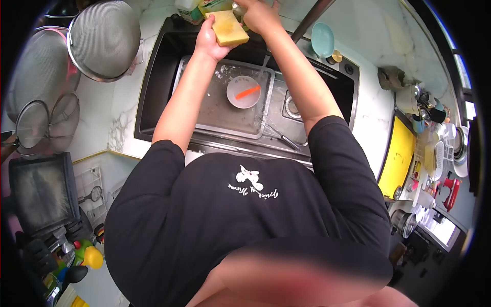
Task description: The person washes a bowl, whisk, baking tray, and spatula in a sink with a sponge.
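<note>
Sponge (pixel 230 28) at 12, in the left hand (pixel 208 43) — fingers around its edge. Right hand (pixel 262 19), also 12, fingers bent by a pale nozzle (pixel 238 8); can't tell if gripping. Best: hold sponge level, close under the nozzle, light left grip — no squeezing.
Surface: tray (pixel 204 115) in sink (pixel 144 110), bowl (pixel 236 102) on it with an orange strip (pixel 247 92). Room: yellow board (pixel 398 156) at 3, strainer (pixel 105 41) at 10.

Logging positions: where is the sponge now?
Head view, top: the sponge is in the left hand, by the sink's far edge, left of the right hand.
</note>
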The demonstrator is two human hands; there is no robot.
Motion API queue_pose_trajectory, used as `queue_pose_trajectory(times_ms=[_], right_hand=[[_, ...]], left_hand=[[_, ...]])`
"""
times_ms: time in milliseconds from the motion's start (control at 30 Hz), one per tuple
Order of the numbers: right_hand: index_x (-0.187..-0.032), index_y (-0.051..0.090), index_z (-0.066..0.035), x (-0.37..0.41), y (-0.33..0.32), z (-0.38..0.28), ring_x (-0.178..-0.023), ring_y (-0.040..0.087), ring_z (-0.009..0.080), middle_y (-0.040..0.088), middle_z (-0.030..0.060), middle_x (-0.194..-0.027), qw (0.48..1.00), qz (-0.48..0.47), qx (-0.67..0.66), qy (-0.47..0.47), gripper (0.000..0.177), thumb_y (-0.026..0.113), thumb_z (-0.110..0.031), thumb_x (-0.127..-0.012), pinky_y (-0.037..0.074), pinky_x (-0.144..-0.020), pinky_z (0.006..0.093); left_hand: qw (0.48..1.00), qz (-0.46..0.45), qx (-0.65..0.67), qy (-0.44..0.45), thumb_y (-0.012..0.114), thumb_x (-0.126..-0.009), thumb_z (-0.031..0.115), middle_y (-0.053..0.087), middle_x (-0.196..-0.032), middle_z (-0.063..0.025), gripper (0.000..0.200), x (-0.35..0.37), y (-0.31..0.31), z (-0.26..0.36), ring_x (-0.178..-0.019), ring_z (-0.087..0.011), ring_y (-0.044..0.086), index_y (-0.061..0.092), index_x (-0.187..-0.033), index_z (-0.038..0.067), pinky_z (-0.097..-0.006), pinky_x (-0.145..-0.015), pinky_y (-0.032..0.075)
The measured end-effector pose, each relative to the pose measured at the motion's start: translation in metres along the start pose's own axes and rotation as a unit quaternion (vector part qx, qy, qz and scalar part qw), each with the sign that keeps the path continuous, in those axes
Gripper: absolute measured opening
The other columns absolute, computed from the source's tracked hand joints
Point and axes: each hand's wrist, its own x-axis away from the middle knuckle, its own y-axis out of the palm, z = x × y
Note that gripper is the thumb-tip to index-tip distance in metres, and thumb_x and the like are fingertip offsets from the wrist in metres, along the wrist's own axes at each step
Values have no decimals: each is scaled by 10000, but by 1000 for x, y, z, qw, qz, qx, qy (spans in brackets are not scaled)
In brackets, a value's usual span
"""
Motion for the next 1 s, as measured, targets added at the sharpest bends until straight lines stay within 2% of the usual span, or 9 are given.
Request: queue_pose_trajectory(times_ms=[167,200,267,300,500,567,633,900,1000], right_hand=[[-1215,518,-157,-14,35,17,-1250,346,313,365,181,-1352,993,105,32,-38,415,462,-151,-804,282,-1036,363],[-1259,429,-99,2,38,7,-1254,332,289,370,128,-1350,993,90,40,-57,544,499,-330,-771,173,-1027,562],[-1331,338,-135,43,74,-8,-1323,236,266,290,110,-1415,992,98,-11,-82,633,488,-358,-759,118,-1041,584],[-1349,310,-129,58,84,-11,-1325,230,269,281,112,-1420,993,74,-47,-84,635,475,-334,-771,116,-1031,597],[-1335,346,-143,51,81,65,-1327,224,276,293,135,-1409,991,118,60,27,618,476,-316,-756,111,-1038,592],[-1263,422,-99,40,74,98,-1276,297,321,340,153,-1370,978,80,192,32,568,523,-249,-725,217,-1013,553],[-1181,546,-102,33,25,76,-1272,308,333,347,221,-1349,966,-126,212,80,397,447,-151,-800,288,-1036,374],[-1006,616,-36,-3,81,102,-903,604,296,612,149,-1007,949,-37,276,148,313,380,-156,-839,459,-776,445],[-975,631,-42,18,76,90,-906,594,323,624,150,-979,967,83,185,154,298,424,-182,-813,452,-789,441]], left_hand=[[998,42,-39,-13,321,-925,427,519,-1164,-114,465,10,5,-16,-1076,-288,507,404,-1233,89,-515,-875,422],[999,14,-36,-9,325,-920,452,510,-1185,-111,490,22,16,-21,-1086,-274,503,398,-1243,92,-501,-890,416],[992,-96,-33,77,314,-909,510,460,-1268,-94,556,22,5,-41,-1130,-235,482,372,-1285,104,-431,-951,389],[983,-140,117,23,250,-934,458,314,-1392,-51,526,32,13,-50,-1265,-206,332,257,-1363,153,-396,-1041,285],[987,-27,-94,-125,291,-895,565,559,-1107,-88,592,74,-18,-96,-961,-213,570,431,-1225,93,-388,-840,461],[987,-1,-32,-157,315,-888,569,568,-1069,-135,600,52,-46,-107,-942,-262,577,445,-1199,72,-436,-811,470],[982,8,24,-188,326,-890,555,567,-1054,-156,593,14,-72,-124,-930,-283,578,447,-1188,57,-461,-799,472],[972,44,25,-230,424,-913,285,589,-926,-114,301,-44,-42,-161,-755,-217,606,492,-1077,43,-368,-655,511],[979,59,-46,-189,480,-904,256,454,-596,3,169,-40,-80,-155,-487,-118,434,506,-882,91,-273,-406,355]])
